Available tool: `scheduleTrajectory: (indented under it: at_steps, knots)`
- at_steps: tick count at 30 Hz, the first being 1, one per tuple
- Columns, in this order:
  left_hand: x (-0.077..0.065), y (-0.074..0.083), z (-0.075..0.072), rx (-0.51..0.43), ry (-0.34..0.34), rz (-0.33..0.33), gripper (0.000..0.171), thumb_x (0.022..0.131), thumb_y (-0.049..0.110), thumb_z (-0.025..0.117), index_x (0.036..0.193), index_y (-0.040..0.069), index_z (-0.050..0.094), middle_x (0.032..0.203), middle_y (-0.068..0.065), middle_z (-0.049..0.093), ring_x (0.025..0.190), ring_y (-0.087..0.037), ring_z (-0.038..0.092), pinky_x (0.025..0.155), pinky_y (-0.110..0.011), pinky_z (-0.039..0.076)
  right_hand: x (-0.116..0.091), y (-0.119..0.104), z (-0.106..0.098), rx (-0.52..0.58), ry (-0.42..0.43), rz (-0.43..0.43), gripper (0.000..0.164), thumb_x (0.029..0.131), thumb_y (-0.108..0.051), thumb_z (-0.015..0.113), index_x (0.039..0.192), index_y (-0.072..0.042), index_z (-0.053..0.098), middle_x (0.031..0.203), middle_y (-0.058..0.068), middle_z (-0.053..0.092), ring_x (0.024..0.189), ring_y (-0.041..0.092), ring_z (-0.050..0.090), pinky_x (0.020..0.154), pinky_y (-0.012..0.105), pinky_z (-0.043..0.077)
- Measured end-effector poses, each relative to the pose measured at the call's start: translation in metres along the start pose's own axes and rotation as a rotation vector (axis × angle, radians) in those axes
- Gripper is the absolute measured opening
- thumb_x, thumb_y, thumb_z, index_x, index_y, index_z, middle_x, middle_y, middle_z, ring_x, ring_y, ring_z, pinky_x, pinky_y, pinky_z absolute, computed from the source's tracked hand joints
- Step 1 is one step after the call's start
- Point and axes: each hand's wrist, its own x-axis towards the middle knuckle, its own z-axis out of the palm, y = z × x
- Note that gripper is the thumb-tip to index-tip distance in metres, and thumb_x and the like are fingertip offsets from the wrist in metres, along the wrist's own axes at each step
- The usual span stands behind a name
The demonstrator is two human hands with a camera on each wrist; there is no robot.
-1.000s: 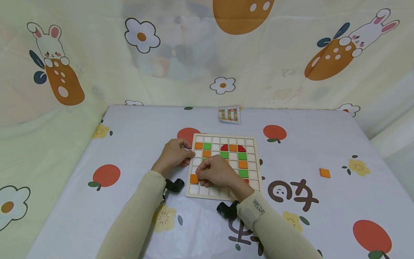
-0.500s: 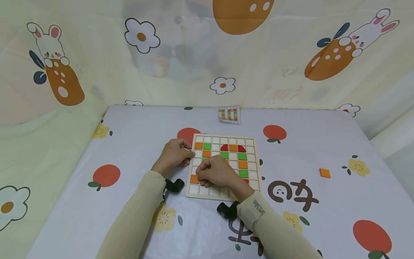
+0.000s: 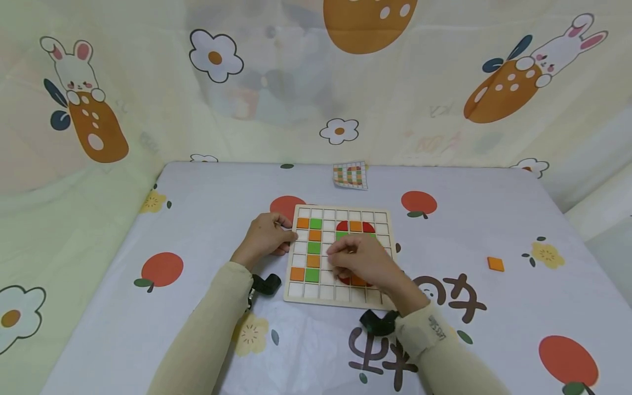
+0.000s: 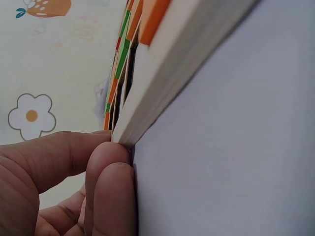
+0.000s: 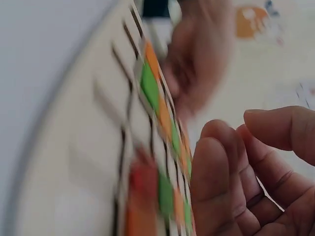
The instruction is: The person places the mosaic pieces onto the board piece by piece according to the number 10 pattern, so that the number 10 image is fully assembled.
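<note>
A square wooden grid board (image 3: 327,293) lies on the table with orange, green and red tiles set in its cells. My left hand (image 3: 266,235) pinches the board's left edge; in the left wrist view its fingertips (image 4: 114,153) sit right at the rim. Over the middle of the board is my right hand (image 3: 362,258), fingers loosely bent and holding nothing, thumb apart from the fingers in the right wrist view. It covers part of the right-hand tile pattern. At the lower left of the grid, a green tile (image 3: 312,275) sits beside an orange tile (image 3: 297,274).
A loose orange tile (image 3: 496,264) lies on the tablecloth to the right. Behind the board, a small card (image 3: 350,175) printed with a coloured grid pattern lies near the table's back edge. A printed curtain (image 3: 276,99) hangs behind the table.
My right hand has moved right, away from the board's lower left, uncovering the green tile and the column of tiles above it. The left hand has stayed at the edge.
</note>
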Motion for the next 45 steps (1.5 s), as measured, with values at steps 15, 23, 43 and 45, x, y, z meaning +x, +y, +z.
scheduleTrajectory:
  at_steps: [15, 23, 43, 45]
  knots:
    - [-0.001, 0.002, 0.001, -0.002, 0.003, -0.007, 0.027, 0.092, 0.013, 0.081, 0.111, 0.005, 0.064, 0.083, -0.010, 0.066, 0.059, -0.016, 0.064, 0.056, -0.022, 0.057, -0.077, 0.079, -0.185, -0.317, 0.507, 0.314, 0.053, 0.102, -0.040, 0.065, 0.132, 0.003, 0.062, 0.091, 0.004, 0.068, 0.079, 0.020, 0.062, 0.062, 0.029, 0.055]
    - [0.000, 0.001, 0.001, -0.004, 0.001, -0.019, 0.027, 0.091, 0.013, 0.081, 0.111, 0.006, 0.064, 0.083, -0.010, 0.066, 0.059, -0.016, 0.064, 0.056, -0.022, 0.057, -0.098, 0.097, -0.215, -0.384, 0.530, 0.483, 0.063, 0.098, -0.042, 0.070, 0.136, 0.006, 0.051, 0.084, 0.008, 0.060, 0.079, 0.024, 0.057, 0.060, 0.031, 0.050]
    - [-0.002, 0.001, 0.000, -0.019, 0.003, 0.005, 0.026, 0.092, 0.012, 0.081, 0.110, 0.005, 0.064, 0.081, -0.010, 0.065, 0.059, -0.016, 0.064, 0.056, -0.023, 0.057, -0.105, 0.091, -0.219, -0.332, 0.494, 0.480, 0.035, 0.092, -0.023, 0.080, 0.109, 0.004, 0.065, 0.077, -0.003, 0.072, 0.070, 0.015, 0.069, 0.060, 0.027, 0.054]
    - [-0.001, 0.000, 0.000, -0.017, 0.000, 0.011, 0.026, 0.092, 0.012, 0.081, 0.110, 0.005, 0.064, 0.081, -0.010, 0.066, 0.059, -0.016, 0.064, 0.056, -0.023, 0.057, -0.104, 0.092, -0.217, -0.324, 0.488, 0.478, 0.036, 0.092, -0.022, 0.080, 0.109, 0.004, 0.064, 0.078, -0.003, 0.072, 0.070, 0.015, 0.069, 0.060, 0.027, 0.055]
